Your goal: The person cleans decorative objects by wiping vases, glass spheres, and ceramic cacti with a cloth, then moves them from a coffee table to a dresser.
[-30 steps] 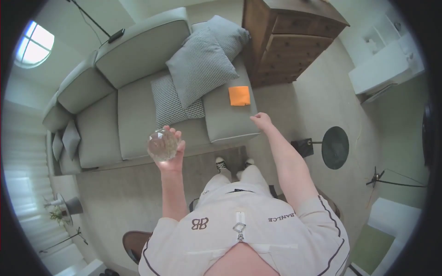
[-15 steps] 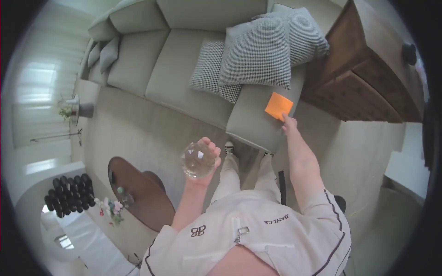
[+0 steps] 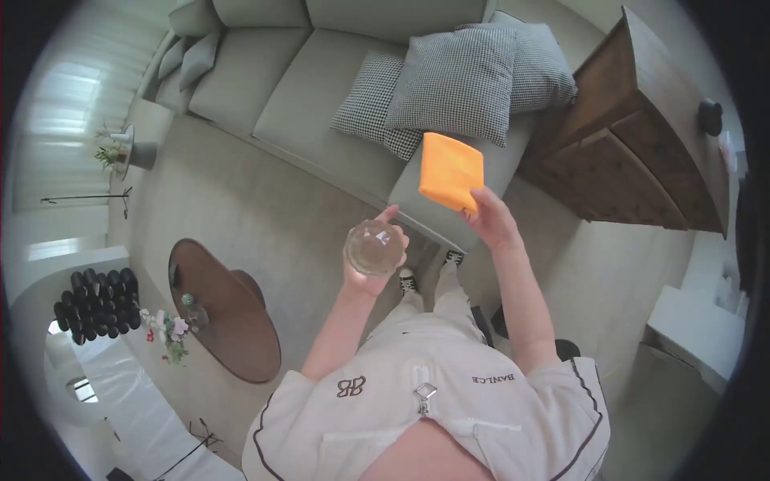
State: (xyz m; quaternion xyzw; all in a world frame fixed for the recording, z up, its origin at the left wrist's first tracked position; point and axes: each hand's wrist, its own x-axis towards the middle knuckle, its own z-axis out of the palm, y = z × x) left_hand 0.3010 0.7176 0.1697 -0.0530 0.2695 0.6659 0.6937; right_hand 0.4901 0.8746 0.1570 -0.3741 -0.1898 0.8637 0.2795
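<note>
A clear, round glass object (image 3: 374, 248) rests in my left hand (image 3: 370, 282), whose fingers curl round its far and right sides. My right hand (image 3: 493, 221) pinches the lower right corner of a folded orange cloth (image 3: 451, 170) between thumb and fingers. The cloth is held up in front of the sofa's near end, to the right of and beyond the glass object. A gap separates the two.
A grey sofa (image 3: 301, 88) with checked pillows (image 3: 453, 80) stretches across the far side. At the right stands a wooden cabinet (image 3: 634, 148). An oval brown table (image 3: 224, 321) stands at the lower left, near flowers (image 3: 170, 333).
My right hand has brought the orange cloth up off the sofa and leftward, nearer the glass object. My left hand has moved right and slightly up in view, still holding the glass object.
</note>
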